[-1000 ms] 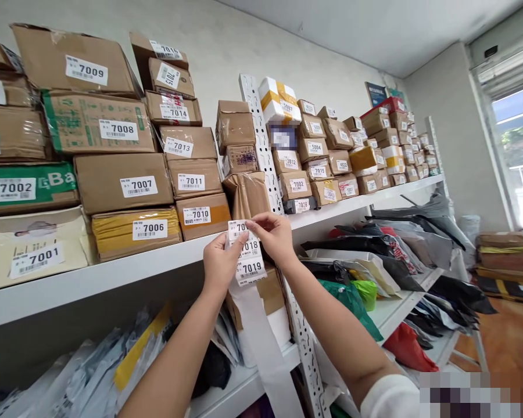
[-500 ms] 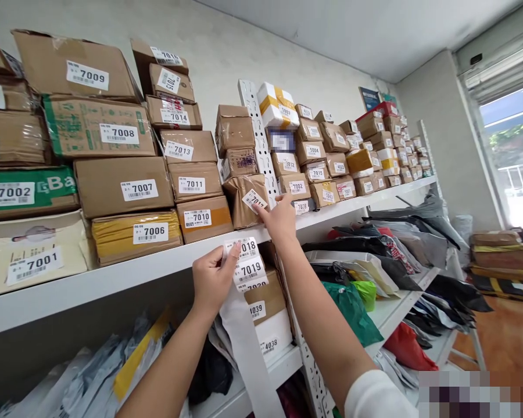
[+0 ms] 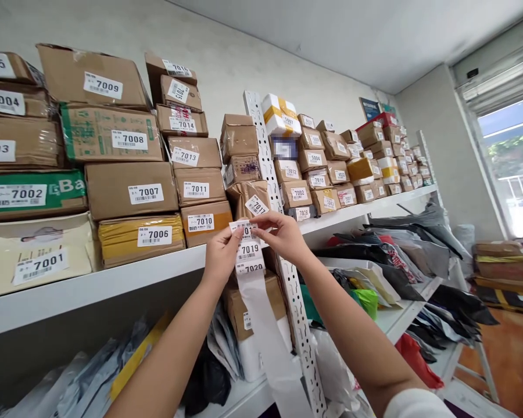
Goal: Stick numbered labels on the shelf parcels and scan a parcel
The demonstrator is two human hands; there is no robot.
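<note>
My left hand (image 3: 220,255) pinches a long white strip of numbered labels (image 3: 251,255), held up in front of the shelf; 7019 and 7020 show on it, and bare backing paper hangs down below. The fingers of my right hand (image 3: 283,234) pinch the topmost label at the strip's upper end. Just above them a brown taped parcel (image 3: 248,197) on the top shelf (image 3: 113,278) carries a white label (image 3: 256,205) stuck on askew.
Cardboard boxes (image 3: 131,188) labelled 7001 to 7015 are stacked on the upper shelf, more small parcels (image 3: 331,162) to the right. A perforated white upright (image 3: 265,162) divides the shelf. Plastic mail bags (image 3: 375,273) fill the lower shelves. A window (image 3: 514,162) is at right.
A second ago both hands held the strip. My right hand then stuck a label on the brown parcel and has come back to the strip's top; the strip now starts one label lower.
</note>
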